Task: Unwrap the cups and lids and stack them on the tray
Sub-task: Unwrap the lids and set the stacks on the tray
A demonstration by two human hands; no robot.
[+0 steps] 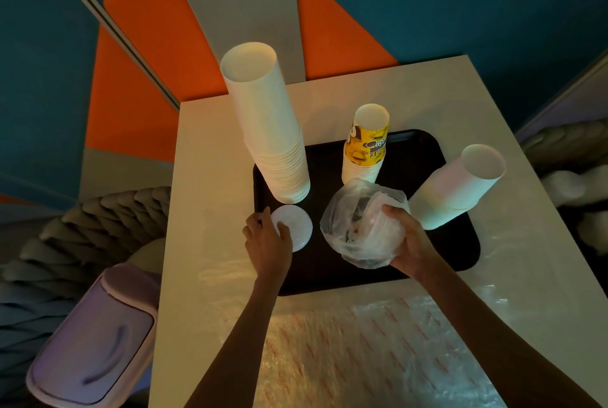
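Now the left hand (268,243) is pinching the edge of a white lid (296,226) lying on the black tray's (345,279) near-left corner, while the right hand (409,240) is gripping a clear bag of lids (352,233) over the tray, just before a yellow-printed cup stack (365,151).

From my remote feed, the person appears only as two arms; the left hand (268,243) and right hand (411,243) are bare; the left forearm (243,335) and right forearm (487,332) are slim, bare to the picture's lower edge.
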